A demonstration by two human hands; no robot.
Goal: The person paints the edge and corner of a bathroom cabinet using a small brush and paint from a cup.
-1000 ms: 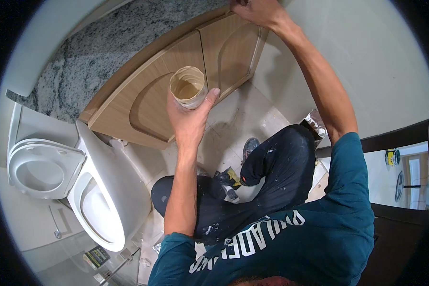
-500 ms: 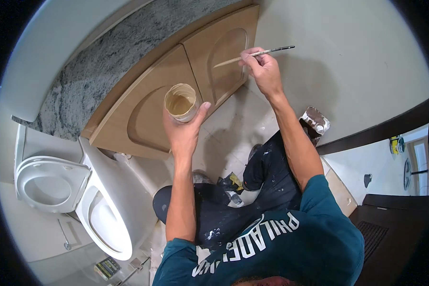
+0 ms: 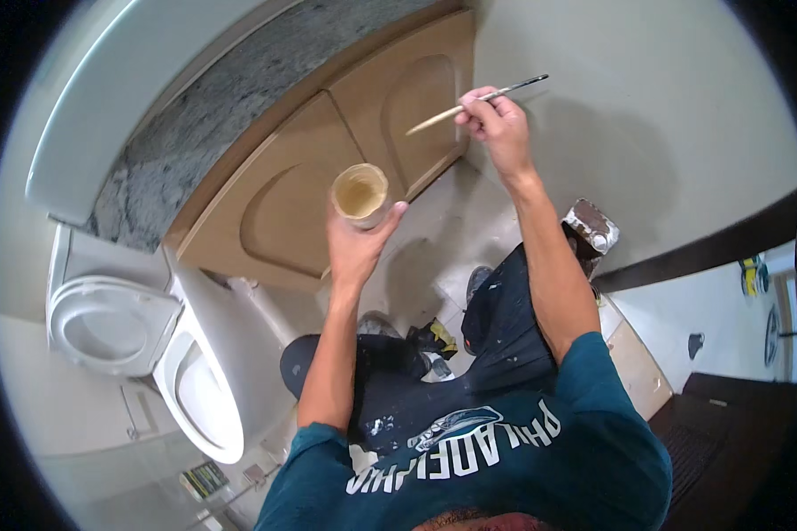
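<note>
My left hand (image 3: 352, 248) is wrapped round a cup (image 3: 360, 193) with tan paint coating its inside. The cup is tilted so that its mouth faces me. A slim paintbrush (image 3: 505, 91) is pinched in my right hand (image 3: 503, 133), its dark handle end pointing up to the right. The brush's pale, tan tip points down to the left, in front of the right-hand cabinet door (image 3: 416, 111) and apart from it. Behind the cup is the left-hand cabinet door (image 3: 283, 208), also light brown with an arched panel.
A grey stone countertop (image 3: 230, 88) runs above the cabinet. To the left stand a toilet (image 3: 208, 398) and a white fixture with a raised lid (image 3: 115, 323). A paint-smeared container (image 3: 591, 227) sits by the right wall, and a black and yellow item (image 3: 434, 338) lies between my feet.
Both hands still hold the cup and the paintbrush. The cup has shifted right in the picture, and the brush has tilted more steeply. The whole view has turned slightly.
</note>
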